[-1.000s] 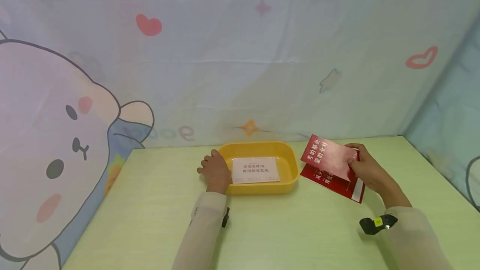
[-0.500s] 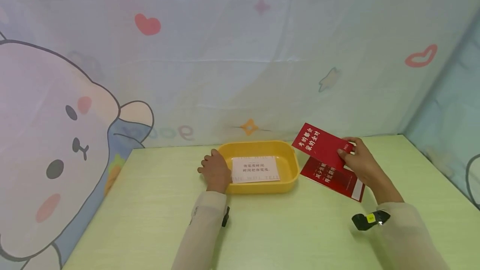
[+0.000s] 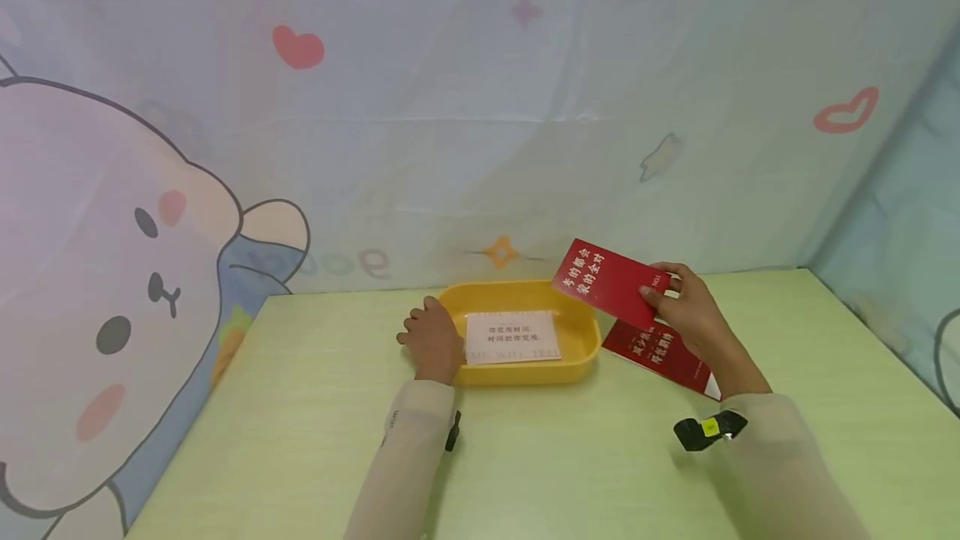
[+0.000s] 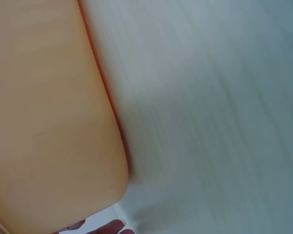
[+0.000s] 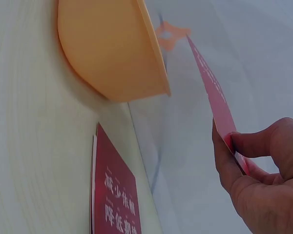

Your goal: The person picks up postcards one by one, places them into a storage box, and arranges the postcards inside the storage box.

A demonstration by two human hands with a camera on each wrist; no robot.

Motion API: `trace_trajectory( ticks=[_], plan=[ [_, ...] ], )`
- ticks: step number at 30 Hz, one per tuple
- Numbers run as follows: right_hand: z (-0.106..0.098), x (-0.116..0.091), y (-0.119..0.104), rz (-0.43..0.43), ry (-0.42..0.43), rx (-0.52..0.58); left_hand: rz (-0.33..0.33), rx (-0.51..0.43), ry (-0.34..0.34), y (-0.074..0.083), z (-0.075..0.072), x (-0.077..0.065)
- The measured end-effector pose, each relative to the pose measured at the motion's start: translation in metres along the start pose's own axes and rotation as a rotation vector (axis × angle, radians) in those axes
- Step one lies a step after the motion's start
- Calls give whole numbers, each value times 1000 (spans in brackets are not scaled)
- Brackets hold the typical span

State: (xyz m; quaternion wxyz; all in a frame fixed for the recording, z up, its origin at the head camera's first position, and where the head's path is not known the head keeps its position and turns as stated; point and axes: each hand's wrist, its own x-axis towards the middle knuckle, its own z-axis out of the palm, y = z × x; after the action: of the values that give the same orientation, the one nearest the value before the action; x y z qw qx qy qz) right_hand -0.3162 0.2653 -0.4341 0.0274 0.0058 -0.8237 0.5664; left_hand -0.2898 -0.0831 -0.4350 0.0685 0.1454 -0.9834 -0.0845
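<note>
Transfer step appears in hand: the right hand's [image 3: 693,311] grip pinches a red card [image 3: 607,280], raised near the yellow tray's [image 3: 517,374] right end. Left hand [image 3: 433,340] is at its left end; grip unclear. Next, likely: move left, lower, release.

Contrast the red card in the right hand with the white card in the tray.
The red card is held aloft in the right hand; the white card lies in the yellow tray. The red card bears pale characters, the white card dark ones. Both are rectangular and printed.
</note>
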Motion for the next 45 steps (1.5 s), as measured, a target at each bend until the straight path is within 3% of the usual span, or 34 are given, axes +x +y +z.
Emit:
trace_trajectory(
  ticks=[4, 5, 24, 30, 35, 40, 45],
  plan=[
    [15, -16, -33, -30, -38, -26, -9, -4, -11, -1, 0, 2],
    [18, -26, -52, -21, -61, -32, -12, -1, -12, -2, 0, 3],
    [79, -16, -67, -9, -173, -163, -5, -2, 56, -4, -3, -4],
    [87, -17, -65, -13, -190, -217, 2, -76, 93, 0, -3, -8],
    [94, -18, -68, -5, -207, -204, 12, -109, 86, 1, -4, -9],
    [103, -16, -73, -59, -208, -278, 8, -92, 75, 0, -5, -7],
    [113, -12, -74, -61, -221, -315, -7, -68, 43, 0, -7, -6]
  ],
)
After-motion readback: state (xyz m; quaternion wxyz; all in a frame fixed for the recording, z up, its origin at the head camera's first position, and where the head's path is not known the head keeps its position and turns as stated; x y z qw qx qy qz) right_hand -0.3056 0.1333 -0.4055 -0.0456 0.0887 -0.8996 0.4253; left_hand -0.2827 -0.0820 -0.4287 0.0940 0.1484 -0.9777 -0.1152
